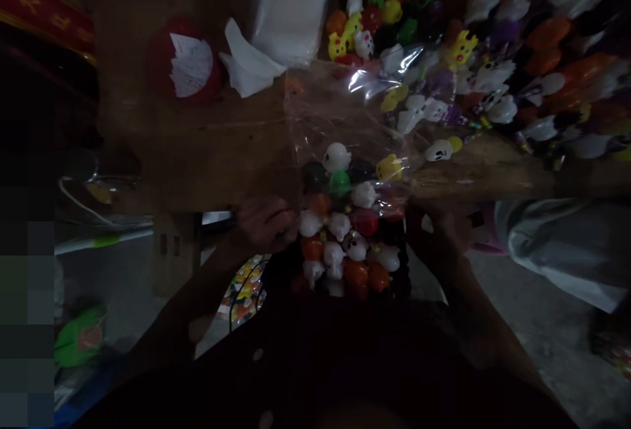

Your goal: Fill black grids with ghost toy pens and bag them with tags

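Observation:
A clear plastic bag (340,117) filled with small toy figures lies over the table's front edge, its lower part close to my body. White, orange, green and yellow figures show through it, among them a white ghost-like head (336,157). At the bag's left side is my left hand (267,222), its fingers curled in against the plastic. My right hand (441,222) is beside the bag's right side, in deep shadow, and its fingers cannot be made out.
A heap of similar toys (493,67) covers the wooden table (207,146) at the right. Farther left are a stack of clear bags (288,15), crumpled white paper (251,61) and a red round container (160,61) with white slips. A pale sack (557,245) stands below right.

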